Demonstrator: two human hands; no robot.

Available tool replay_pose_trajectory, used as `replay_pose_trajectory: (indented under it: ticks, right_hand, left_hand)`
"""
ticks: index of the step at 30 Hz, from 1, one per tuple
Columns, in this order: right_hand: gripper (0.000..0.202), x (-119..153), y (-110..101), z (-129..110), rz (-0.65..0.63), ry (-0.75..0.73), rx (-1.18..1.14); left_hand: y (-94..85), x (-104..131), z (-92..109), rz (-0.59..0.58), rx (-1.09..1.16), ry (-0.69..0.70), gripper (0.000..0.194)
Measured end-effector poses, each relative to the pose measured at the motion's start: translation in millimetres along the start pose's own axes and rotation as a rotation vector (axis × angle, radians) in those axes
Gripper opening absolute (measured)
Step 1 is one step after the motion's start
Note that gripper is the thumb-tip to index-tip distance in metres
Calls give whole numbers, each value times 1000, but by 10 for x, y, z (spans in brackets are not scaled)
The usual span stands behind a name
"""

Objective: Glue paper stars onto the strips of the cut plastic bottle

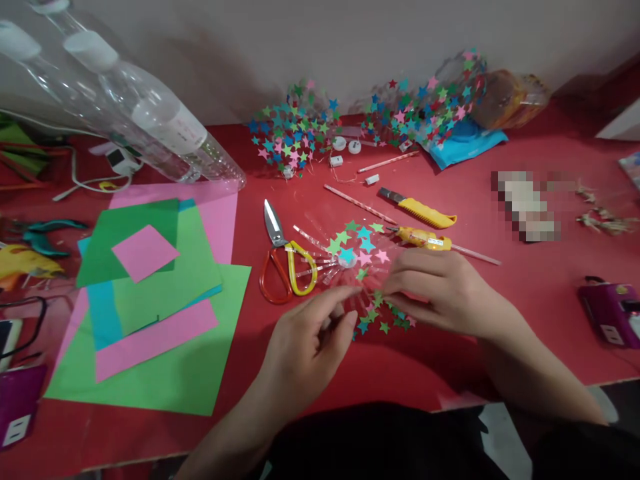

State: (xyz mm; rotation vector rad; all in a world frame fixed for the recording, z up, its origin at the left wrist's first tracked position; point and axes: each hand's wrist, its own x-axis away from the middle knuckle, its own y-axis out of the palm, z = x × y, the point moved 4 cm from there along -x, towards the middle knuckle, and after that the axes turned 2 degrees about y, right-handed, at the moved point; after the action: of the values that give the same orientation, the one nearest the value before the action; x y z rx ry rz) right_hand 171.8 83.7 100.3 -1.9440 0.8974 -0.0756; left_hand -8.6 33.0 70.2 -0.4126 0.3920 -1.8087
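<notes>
A clear plastic piece cut into strips (327, 261) fans out on the red table, with paper stars (364, 244) in green, blue and pink on its strips. My left hand (307, 343) is at its near left edge, thumb and index finger apart, the other fingers curled; nothing shows between them. At the right side of the strips, my right hand (440, 290) has its fingertips pressed together among the stars. Whatever they pinch is hidden. More loose-looking stars (384, 327) lie below, between the hands. Scissors (285, 257) with red and yellow handles lie left of the strips.
A yellow cutter (423, 210), a yellow tool (425, 239) and striped straws (360, 203) lie beyond the hands. Star-covered clear pieces (295, 130) stand by the wall. Coloured paper sheets (195, 373) and plastic bottles (155, 107) are at left, a purple device (607, 313) at right.
</notes>
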Motion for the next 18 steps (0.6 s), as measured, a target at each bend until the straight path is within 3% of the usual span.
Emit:
replay_pose_trajectory:
  ticks: [7,11,18]
  right_hand:
    - [7,7,-191,138,43,61,-186]
    - [7,2,-160,188,32,69,-260]
    - [6,-10,-81,223,37,66,-264]
  left_hand:
    - [75,-99,204,181,-432,293,24]
    - [104,-113,265,331,-666,314,23]
    - [240,-141,259,425,-678,312,25]
